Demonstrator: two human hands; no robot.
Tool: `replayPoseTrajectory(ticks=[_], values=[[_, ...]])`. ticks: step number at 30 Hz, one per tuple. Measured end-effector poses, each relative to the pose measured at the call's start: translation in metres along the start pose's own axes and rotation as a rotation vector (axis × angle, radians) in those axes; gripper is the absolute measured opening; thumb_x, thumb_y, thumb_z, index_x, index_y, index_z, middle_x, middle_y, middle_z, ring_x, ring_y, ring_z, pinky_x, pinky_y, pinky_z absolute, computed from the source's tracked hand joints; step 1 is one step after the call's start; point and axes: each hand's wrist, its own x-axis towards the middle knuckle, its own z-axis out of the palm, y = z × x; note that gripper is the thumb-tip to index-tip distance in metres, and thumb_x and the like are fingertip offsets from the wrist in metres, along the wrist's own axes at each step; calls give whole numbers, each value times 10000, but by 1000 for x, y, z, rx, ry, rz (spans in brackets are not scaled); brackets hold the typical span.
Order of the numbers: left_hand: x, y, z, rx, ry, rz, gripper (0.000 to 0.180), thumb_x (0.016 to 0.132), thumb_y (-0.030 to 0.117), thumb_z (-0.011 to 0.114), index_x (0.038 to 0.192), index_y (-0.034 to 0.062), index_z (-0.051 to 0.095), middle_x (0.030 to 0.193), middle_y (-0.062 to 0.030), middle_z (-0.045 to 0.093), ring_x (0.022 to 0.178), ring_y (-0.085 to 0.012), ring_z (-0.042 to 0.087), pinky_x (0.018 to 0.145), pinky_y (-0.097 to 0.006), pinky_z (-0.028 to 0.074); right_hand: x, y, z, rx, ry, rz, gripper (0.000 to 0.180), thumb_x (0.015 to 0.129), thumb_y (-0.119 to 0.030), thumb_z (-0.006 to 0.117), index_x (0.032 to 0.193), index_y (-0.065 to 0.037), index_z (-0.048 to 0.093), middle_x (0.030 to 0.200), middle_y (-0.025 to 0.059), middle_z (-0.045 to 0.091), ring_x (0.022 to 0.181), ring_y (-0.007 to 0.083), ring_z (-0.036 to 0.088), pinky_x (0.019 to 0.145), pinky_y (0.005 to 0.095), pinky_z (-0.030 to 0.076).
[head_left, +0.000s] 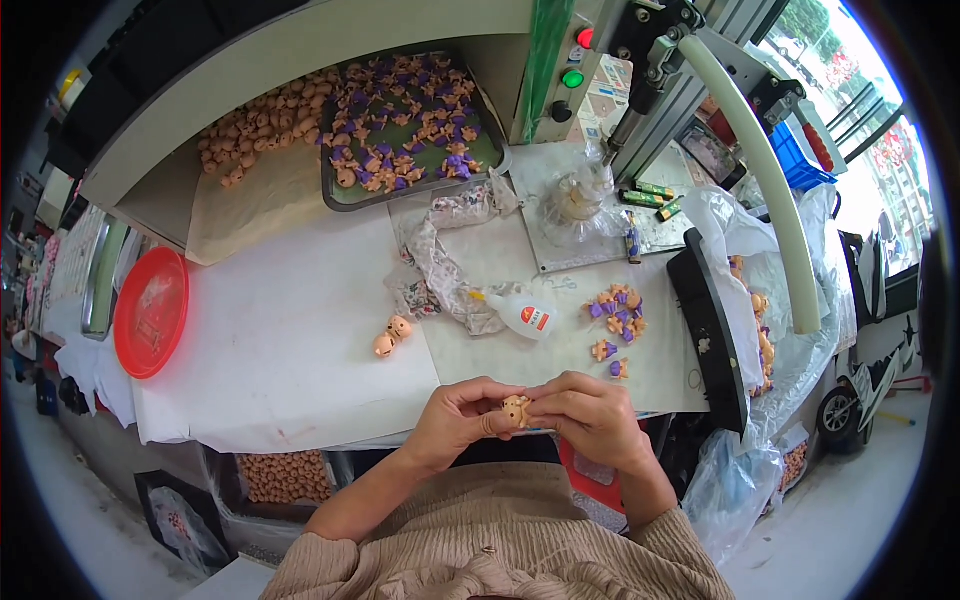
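Doll piece [516, 409], lower centre of the frame, grasped between the fingers of left hand [458, 418] and right hand [592, 412] at the front edge of a paper-covered worktable [270, 340]. Open surface extends leftward, past paired doll heads [386, 344], to a red dish [152, 312]. Rightward, room narrows: purple-clad dolls [618, 325], then a black tray [706, 335], right of centre.

The doll head [516, 409] at the near edge of the table [290, 330] is peach; figurines [625, 325] toward its right edge wear purple; the dish [152, 312] at its left edge is red.
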Motion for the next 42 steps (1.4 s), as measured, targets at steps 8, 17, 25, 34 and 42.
replayPoseTrajectory(ticks=[8, 17, 25, 34, 42], values=[[4, 6, 5, -95, 6, -68, 319, 827, 152, 704, 1095, 6, 615, 908, -76, 653, 767, -140, 640, 698, -269, 556, 3, 2, -2, -134, 38, -134, 222, 677, 82, 685, 864, -36, 699, 847, 97, 670, 772, 211, 680, 658, 292, 544], [3, 12, 1, -216, -1, -54, 240, 871, 83, 650, 1083, 39, 545, 952, -65, 627, 823, -148, 638, 741, -278, 554, 89, -12, -85, -658, 564, -476, 318, 796, -71, 679, 1100, 8, 631, 1023, 158, 673, 879, 263, 642, 790, 347, 499], [-2, -1, -3, -229, 36, -84, 234, 881, 104, 644, 1084, 57, 536, 972, -60, 614, 851, -138, 624, 769, -266, 539, 214, -78, -167, -810, 903, -762, 270, 920, -181, 563, 1131, -31, 641, 963, 51, 668, 779, 138, 570, 762, 260, 455], [-8, -4, -14, -217, 69, -69, 244, 888, 96, 630, 1106, 44, 531, 982, -72, 614, 863, -152, 635, 764, -269, 547, 190, -32, -154, -656, 924, -276, 222, 882, -211, 628, 1005, -37, 689, 820, 55, 689, 649, 150, 571, 647, 272, 467], [-14, 0, -19, -247, 102, -46, 231, 883, 62, 621, 1096, 36, 537, 966, -86, 627, 861, -173, 653, 753, -267, 564, 127, 93, -81, -527, 485, 209, 262, 777, -102, 684, 1030, -36, 672, 963, 148, 672, 857, 224, 652, 747, 337, 493]])
